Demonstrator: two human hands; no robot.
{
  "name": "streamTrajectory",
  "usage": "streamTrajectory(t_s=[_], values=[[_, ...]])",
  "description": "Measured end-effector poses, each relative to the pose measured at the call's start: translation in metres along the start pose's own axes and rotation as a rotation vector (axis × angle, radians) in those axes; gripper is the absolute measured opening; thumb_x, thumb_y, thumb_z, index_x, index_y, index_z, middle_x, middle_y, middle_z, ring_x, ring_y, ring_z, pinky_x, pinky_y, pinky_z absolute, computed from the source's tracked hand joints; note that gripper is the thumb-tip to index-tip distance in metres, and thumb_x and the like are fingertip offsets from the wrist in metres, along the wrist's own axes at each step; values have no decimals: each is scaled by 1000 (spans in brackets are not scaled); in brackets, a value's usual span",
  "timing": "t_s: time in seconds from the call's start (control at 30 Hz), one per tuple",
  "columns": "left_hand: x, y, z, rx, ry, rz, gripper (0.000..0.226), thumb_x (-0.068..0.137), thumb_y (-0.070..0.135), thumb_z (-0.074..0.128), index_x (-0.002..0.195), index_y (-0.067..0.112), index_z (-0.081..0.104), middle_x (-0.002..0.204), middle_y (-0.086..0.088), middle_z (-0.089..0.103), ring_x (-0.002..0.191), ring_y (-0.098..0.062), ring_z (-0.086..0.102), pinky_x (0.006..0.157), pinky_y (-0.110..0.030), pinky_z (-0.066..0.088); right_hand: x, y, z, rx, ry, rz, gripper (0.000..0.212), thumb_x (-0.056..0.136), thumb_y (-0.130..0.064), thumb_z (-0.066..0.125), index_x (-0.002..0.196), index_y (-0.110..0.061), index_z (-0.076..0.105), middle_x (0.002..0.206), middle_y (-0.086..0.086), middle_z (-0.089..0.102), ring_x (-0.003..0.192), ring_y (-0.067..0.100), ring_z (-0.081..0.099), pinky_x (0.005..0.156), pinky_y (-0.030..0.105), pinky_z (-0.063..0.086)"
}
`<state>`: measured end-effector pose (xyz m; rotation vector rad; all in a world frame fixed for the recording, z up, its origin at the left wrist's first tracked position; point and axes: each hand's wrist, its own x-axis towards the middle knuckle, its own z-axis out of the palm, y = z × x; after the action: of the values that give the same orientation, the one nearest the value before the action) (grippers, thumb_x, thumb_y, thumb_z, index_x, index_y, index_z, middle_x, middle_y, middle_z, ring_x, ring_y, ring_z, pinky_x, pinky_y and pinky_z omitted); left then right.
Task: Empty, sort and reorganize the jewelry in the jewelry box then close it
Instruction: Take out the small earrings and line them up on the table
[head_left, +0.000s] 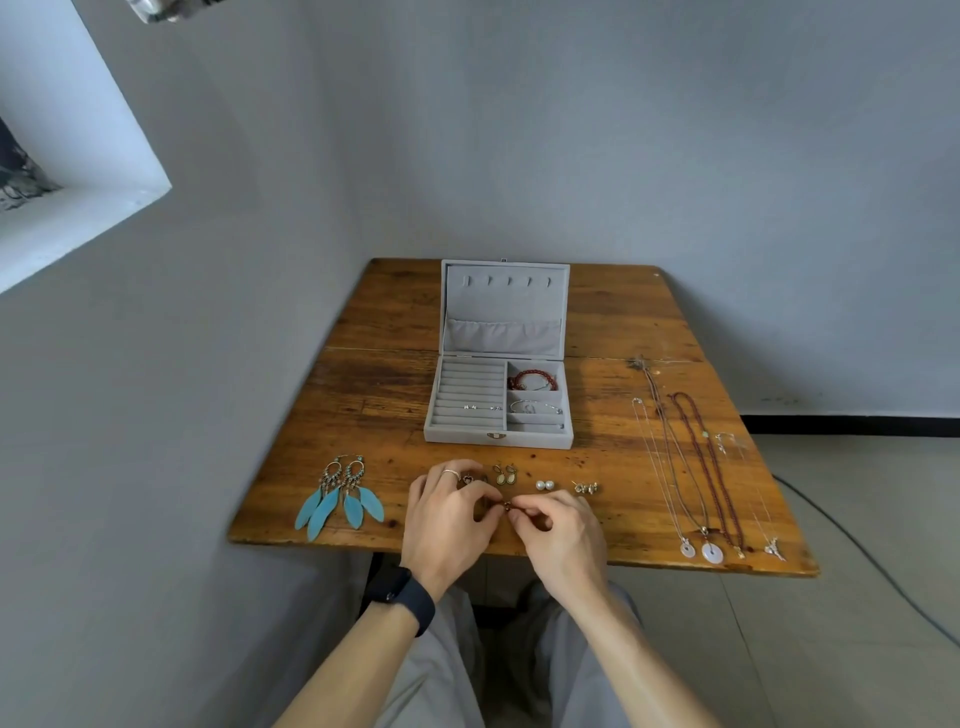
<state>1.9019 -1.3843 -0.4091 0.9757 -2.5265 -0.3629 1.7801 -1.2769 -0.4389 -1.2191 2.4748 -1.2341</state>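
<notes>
At the near edge of the desk (374, 395), the left hand (447, 512) and right hand (558, 525) are together pinching a small piece (505, 505), apparently fitting it together for sorting; the jewelry box (498, 439) is sitting open just beyond, bracelets (531, 380) inside.

1. Left hand (447, 525): back facing up, fingers curled. Thumb and forefinger tips close on a small piece of jewelry (505, 505).
2. Right hand (563, 535): back facing up, just beside the left, fingers curled inward. Thumb and forefinger pinch the same piece from the opposite side.
3. Fingertips of both hands meet at that piece, knuckles raised.
4. Forearms: bare, entering from the lower edge and converging toward the hands.
5. Left wrist: dark watch band (400, 597). A ring (451, 473) sits on one left finger.
</notes>
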Motion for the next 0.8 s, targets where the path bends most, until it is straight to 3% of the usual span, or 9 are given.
streamTrajectory(t_s=[0.4, 0.6, 0.8], values=[[11, -1, -1, 122, 8, 152, 12, 85, 42, 70, 94, 38, 76, 123, 6, 63, 119, -16, 55, 103, -41, 39, -1, -3, 0, -42, 30, -11, 9, 84, -33, 75, 92, -36, 75, 85, -22, 57, 81, 5, 52, 68, 17, 40], [10, -5, -7, 118, -26, 179, 7, 86, 42, 70, 91, 39, 74, 125, 7, 61, 121, -17, 53, 103, -41, 39, -1, -2, 1, -61, 19, -9, 7, 85, -35, 74, 91, -35, 74, 87, -21, 58, 84, 5, 51, 67, 13, 35], [7, -8, -13, 95, -78, 184, 12, 92, 40, 63, 100, 37, 72, 132, 8, 56, 128, -16, 47, 109, -38, 32, -2, -3, 1, -63, 34, -28, 8, 84, -33, 74, 91, -35, 74, 87, -20, 58, 82, 5, 50, 66, 20, 40]])
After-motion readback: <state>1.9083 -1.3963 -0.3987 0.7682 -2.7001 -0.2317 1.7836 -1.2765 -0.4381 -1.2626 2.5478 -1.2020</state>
